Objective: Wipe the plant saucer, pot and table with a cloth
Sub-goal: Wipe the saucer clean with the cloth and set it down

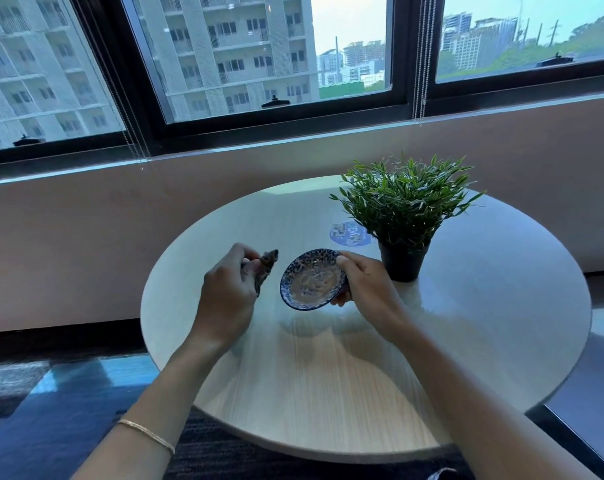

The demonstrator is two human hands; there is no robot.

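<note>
- The round worktop (328, 375) has a pale wood-grain top with a glossy sheen. It stands beside a plain wall under a dark-framed window (259, 57).
- Three window panes show, with high-rise blocks and trees beyond them. Two sets of bead cords (421, 57) hang down in front of the frame, one at the left and one at the right.
- Dark carpet (51, 393) with a bluish reflection covers the floor at the lower left.
- One saucer (312, 280), blue-patterned with a pale smeared centre, is held just above the middle of the worktop. It is tilted so that its inside faces the camera.
- The right grip (369, 287) grasps the saucer at its right edge, thumb on the upper rim and fingers curled under it.
- One dark, crumpled cloth (265, 268) is clutched in the left grip (229, 289), just left of the saucer and not touching it.
- One black pot (402, 263) stands upright on the worktop right behind the right grip, holding one leafy green plant (402, 202).
- One round blue sticker (349, 233) lies flat on the worktop, partly hidden by the leaves.
- One thin gold bracelet (146, 434) circles the left forearm.
</note>
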